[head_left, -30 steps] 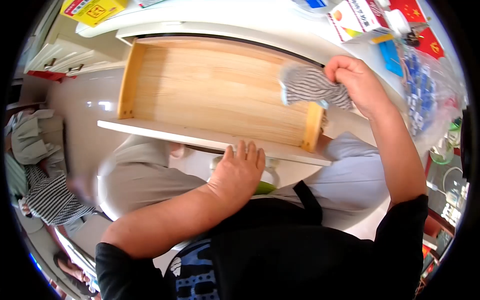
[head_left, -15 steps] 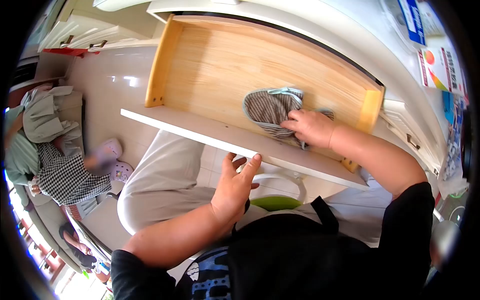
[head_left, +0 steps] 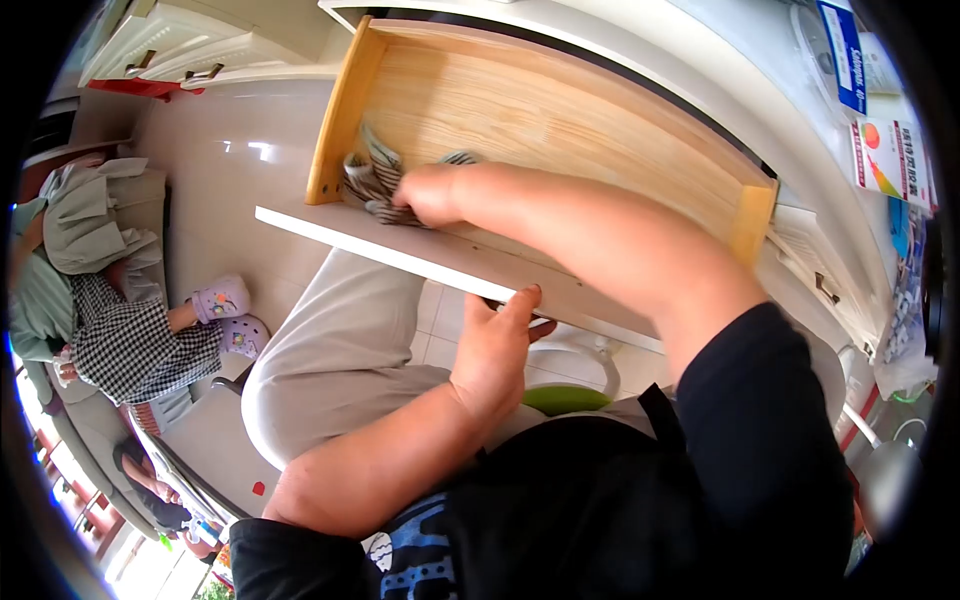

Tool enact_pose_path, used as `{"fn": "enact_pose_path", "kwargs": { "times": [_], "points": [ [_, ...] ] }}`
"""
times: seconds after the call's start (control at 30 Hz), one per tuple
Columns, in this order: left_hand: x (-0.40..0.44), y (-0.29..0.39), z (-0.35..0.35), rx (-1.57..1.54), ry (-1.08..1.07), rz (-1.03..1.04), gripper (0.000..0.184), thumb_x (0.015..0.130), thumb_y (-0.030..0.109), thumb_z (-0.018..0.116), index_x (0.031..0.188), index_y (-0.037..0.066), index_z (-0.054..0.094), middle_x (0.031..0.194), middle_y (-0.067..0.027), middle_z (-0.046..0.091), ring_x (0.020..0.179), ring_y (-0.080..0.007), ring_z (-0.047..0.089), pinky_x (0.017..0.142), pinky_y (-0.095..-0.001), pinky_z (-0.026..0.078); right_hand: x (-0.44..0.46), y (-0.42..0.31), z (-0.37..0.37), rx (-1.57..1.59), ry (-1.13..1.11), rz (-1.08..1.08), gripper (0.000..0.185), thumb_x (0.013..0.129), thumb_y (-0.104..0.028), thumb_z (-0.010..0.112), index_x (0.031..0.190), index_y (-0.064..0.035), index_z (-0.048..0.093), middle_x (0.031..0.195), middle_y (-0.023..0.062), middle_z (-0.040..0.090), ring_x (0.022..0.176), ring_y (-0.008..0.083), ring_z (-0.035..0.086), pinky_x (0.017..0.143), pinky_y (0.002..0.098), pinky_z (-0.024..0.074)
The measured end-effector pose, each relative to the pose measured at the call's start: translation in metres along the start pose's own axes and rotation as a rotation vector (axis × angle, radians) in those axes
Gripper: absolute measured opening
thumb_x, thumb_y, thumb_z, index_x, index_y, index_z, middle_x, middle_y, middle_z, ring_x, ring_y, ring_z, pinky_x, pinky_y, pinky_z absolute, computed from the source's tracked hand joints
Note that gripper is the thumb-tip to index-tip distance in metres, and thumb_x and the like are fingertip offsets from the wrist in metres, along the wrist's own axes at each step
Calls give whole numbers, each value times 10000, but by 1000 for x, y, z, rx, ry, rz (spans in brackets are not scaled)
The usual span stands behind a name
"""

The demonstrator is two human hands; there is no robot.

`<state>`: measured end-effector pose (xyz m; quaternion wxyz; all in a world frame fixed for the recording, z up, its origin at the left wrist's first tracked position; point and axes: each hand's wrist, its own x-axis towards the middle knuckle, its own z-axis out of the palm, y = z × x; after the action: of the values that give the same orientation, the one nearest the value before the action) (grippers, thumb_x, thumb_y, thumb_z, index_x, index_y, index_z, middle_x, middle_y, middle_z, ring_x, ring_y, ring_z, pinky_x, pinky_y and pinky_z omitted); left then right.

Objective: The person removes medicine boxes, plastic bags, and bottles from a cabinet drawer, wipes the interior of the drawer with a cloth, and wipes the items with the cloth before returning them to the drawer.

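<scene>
A wooden drawer (head_left: 560,110) with a white drawer front (head_left: 370,255) is pulled out before me. My right hand (head_left: 432,195) is inside, at the drawer's left front corner, with its fingers closed on a bunched striped cloth (head_left: 375,185). The cloth is brown and pale with a light trim; part of it is hidden by the hand, and another bit shows behind the wrist. My left hand (head_left: 497,340) grips the edge of the drawer front, thumb on top and fingers beneath.
White cabinets (head_left: 190,45) stand at the upper left. Boxes, among them a white and red one (head_left: 890,165), lie on the counter at right. A person in a checked garment (head_left: 120,340) sits at left. Below the drawer front is a green seat (head_left: 565,400).
My right hand has carried the striped cloth from the drawer's right part to its left front corner, bunching it up. The left hand stays at the drawer front's edge.
</scene>
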<state>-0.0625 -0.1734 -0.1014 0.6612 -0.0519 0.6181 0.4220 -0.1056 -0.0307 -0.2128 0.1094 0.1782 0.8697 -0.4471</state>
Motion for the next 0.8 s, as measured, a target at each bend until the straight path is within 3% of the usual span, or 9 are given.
{"fn": "enact_pose_path", "kwargs": {
  "times": [0.13, 0.37, 0.43, 0.53, 0.6, 0.63, 0.7, 0.73, 0.8],
  "points": [
    [2, 2, -4, 0, -14, 0, 210, 829, 81, 505, 1020, 21, 443, 950, -86, 540, 824, -211, 554, 738, -347, 486, -88, 25, 4, 72, -167, 122, 277, 647, 8, 474, 876, -21, 626, 881, 211, 601, 810, 348, 582, 693, 407, 455],
    [3, 6, -7, 24, -35, 18, 241, 820, 76, 530, 1032, 1, 444, 966, -119, 528, 825, -249, 554, 745, -365, 496, -230, 66, 45, 87, -32, 336, 353, 634, 24, 486, 940, -69, 634, 888, 180, 619, 836, 324, 593, 694, 388, 464],
    [5, 3, -11, 49, -44, 37, 292, 820, 103, 540, 1071, 9, 425, 993, -109, 522, 838, -249, 551, 753, -371, 489, -259, 42, 17, -80, -273, 441, 280, 650, 14, 466, 877, -39, 620, 858, 202, 602, 831, 354, 575, 711, 403, 457],
    [7, 0, -14, 87, -25, 67, 314, 817, 130, 551, 1079, 12, 424, 1005, -101, 521, 847, -246, 549, 751, -368, 484, -284, 41, -12, -153, -318, 566, 289, 651, 4, 490, 897, -68, 624, 824, 180, 614, 813, 347, 582, 712, 390, 466],
    [6, -2, -12, 73, -28, 77, 327, 814, 146, 556, 1080, 11, 424, 1017, -99, 503, 832, -249, 550, 749, -366, 480, -288, 56, -35, 79, 58, 591, 291, 653, -11, 518, 914, -76, 627, 929, 156, 608, 874, 328, 570, 760, 371, 463],
    [4, -2, -8, 67, -4, 81, 330, 815, 151, 551, 1082, 7, 422, 1024, -98, 490, 833, -253, 547, 749, -367, 480, -289, 60, -34, 75, 56, 598, 291, 653, -11, 518, 914, -76, 627, 929, 156, 608, 874, 328, 570, 760, 371, 463],
    [6, -5, -7, 94, 1, 102, 340, 817, 165, 535, 1088, -5, 419, 1035, -105, 454, 854, -260, 533, 743, -368, 482, -289, 72, -20, -141, 313, 302, 297, 657, -21, 535, 936, -73, 623, 1075, 136, 559, 961, 303, 540, 818, 365, 446],
    [6, -4, -6, 99, -10, 106, 340, 817, 165, 535, 1088, -5, 419, 1035, -105, 454, 854, -260, 533, 743, -368, 482, -285, 76, -8, -197, 249, 324, 286, 667, -25, 538, 939, -56, 617, 1170, 126, 493, 1024, 292, 504, 859, 359, 424],
    [6, -4, -6, 102, 19, 92, 349, 820, 169, 526, 1094, -17, 415, 1032, -117, 445, 882, -273, 523, 749, -374, 485, -280, 77, 13, -323, 163, 269, 281, 676, -45, 547, 947, -58, 618, 1085, 133, 545, 987, 303, 525, 855, 354, 427]
  ]
}}
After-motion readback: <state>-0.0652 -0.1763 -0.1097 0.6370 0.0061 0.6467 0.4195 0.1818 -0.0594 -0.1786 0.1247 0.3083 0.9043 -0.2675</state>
